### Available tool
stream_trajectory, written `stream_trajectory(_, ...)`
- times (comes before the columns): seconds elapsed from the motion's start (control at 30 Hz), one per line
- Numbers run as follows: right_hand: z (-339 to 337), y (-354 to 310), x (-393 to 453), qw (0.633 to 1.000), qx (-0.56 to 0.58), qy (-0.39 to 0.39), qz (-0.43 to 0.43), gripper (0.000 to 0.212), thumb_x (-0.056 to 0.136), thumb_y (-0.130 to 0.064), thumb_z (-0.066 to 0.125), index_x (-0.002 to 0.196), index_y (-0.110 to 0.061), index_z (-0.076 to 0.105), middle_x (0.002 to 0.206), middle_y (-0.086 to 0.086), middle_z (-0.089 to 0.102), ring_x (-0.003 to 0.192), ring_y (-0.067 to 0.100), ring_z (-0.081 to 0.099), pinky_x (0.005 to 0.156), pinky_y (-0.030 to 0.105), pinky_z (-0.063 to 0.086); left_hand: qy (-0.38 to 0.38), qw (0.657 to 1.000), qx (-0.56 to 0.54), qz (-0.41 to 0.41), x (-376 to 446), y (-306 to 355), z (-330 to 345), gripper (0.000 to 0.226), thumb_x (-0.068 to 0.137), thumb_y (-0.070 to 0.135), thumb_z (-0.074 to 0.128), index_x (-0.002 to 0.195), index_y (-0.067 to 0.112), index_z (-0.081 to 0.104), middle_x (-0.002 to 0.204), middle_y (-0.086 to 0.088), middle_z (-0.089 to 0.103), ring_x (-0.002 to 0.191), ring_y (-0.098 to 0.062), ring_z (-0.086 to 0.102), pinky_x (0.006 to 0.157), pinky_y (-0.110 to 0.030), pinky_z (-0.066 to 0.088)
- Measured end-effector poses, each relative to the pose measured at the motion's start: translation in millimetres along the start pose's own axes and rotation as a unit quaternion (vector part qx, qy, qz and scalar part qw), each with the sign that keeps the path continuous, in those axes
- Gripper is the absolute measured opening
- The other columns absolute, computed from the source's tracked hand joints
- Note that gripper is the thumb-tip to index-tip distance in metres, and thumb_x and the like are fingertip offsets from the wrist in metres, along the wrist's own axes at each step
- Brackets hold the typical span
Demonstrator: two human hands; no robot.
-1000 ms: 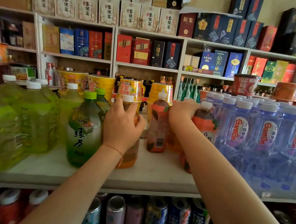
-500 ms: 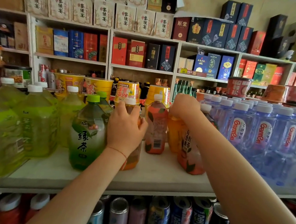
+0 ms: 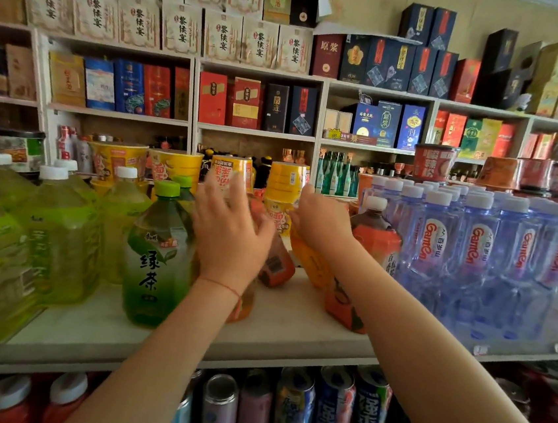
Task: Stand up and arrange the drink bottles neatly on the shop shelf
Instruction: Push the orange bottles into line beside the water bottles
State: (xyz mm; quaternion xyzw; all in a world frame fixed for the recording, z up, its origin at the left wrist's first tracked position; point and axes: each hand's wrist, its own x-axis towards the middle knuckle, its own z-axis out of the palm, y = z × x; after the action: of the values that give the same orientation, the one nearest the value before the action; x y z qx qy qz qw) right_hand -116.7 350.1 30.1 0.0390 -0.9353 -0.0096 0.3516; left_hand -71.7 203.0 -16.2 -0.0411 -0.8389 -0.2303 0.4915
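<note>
bottles point(image 3: 275, 262) half hidden behind blurred left hand point(image 3: 230, 237), fingers spread; right hand point(image 3: 321, 219) grip unclear.

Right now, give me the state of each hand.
Left hand: open, fingers spread, holding nothing.
Right hand: cannot tell; fingers blurred and partly hidden.

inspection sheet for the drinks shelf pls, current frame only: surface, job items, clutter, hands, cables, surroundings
Surface: pale shop shelf, bare strip along the front edge.
Job's things: green tea bottle upright at front; orange-label bottle upright beside the water bottles; small orange bottle behind the hands looks tilted, partly hidden.
Clutter: yellow noodle cups behind the bottles.
Grippers: left hand fingers spread, blurred, grips nothing; right hand among the orange bottles, grip unclear.
Cables: nothing seen.
Surroundings: boxed goods on wall shelves; cans on the lower shelf.
</note>
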Motion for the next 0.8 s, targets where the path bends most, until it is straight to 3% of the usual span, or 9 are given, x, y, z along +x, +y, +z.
stream_trajectory(0.07,-1,0,-2,1.000,0.019,0.012,0.000,0.022,0.103,-0.023,0.048,0.118,-0.007,0.049,0.078,0.001,0.053,0.069,0.024,0.063,0.055,0.033,0.045,-0.055,0.994,-0.085,-0.042,10,-5,-2,0.071,0.093,0.042,0.058,0.153,0.017,0.027,0.139,-0.015,0.048,0.120,-0.030,0.053,0.090,-0.039,0.054)
stream_trajectory(0.17,-8,-1,-3,1.000,0.012,0.023,-0.011,0.015,0.104,-0.022,0.043,0.102,-0.009,0.050,0.088,0.005,0.056,0.075,0.025,0.065,0.065,0.036,0.054,-0.051,0.997,-0.052,0.036,2,-11,3,0.075,0.092,0.037,0.064,0.153,0.018,0.025,0.119,-0.012,0.057,0.105,-0.027,0.056,0.086,-0.037,0.054)
stream_trajectory(0.27,-18,0,1,0.995,0.089,0.020,0.046,0.017,0.103,-0.030,0.043,0.100,-0.014,0.042,0.086,0.005,0.050,0.080,0.027,0.053,0.068,0.037,0.041,-0.039,0.996,-0.070,0.032,0,-15,8,0.073,0.091,0.036,0.067,0.152,0.019,0.029,0.120,-0.012,0.057,0.107,-0.026,0.055,0.088,-0.033,0.048)
stream_trajectory(0.43,-33,4,4,0.985,0.154,0.030,0.075,0.031,0.094,-0.025,0.057,0.070,-0.015,0.040,0.066,-0.001,0.044,0.056,0.014,0.044,0.047,0.026,0.027,-0.039,0.997,-0.069,0.022,0,-14,8,0.074,0.091,0.039,0.065,0.152,0.021,0.028,0.122,-0.012,0.056,0.111,-0.026,0.055,0.092,-0.037,0.049)
stream_trajectory(0.57,-37,7,4,0.973,0.223,-0.010,0.055,0.026,0.086,-0.026,0.065,0.072,-0.011,0.049,0.068,0.002,0.044,0.058,0.014,0.040,0.049,0.025,0.030,-0.047,0.996,-0.078,0.018,1,-16,6,0.074,0.091,0.039,0.065,0.153,0.022,0.028,0.126,-0.011,0.056,0.115,-0.027,0.054,0.095,-0.041,0.051)
stream_trajectory(0.7,-41,15,4,0.960,0.273,-0.036,0.054,0.026,0.083,-0.027,0.069,0.086,-0.002,0.064,0.075,0.007,0.055,0.063,0.017,0.049,0.054,0.029,0.039,-0.067,0.992,-0.107,0.022,6,-18,4,0.073,0.090,0.034,0.068,0.152,0.025,0.030,0.131,-0.010,0.053,0.118,-0.027,0.054,0.096,-0.039,0.051)
stream_trajectory(0.8,-42,12,2,0.959,0.278,-0.036,0.051,0.023,0.081,-0.028,0.070,0.076,-0.008,0.061,0.069,0.004,0.054,0.060,0.016,0.049,0.053,0.028,0.040,-0.107,0.987,-0.116,0.029,15,-22,2,0.072,0.090,0.031,0.068,0.151,0.031,0.030,0.131,-0.009,0.052,0.112,-0.027,0.055,0.090,-0.041,0.054)
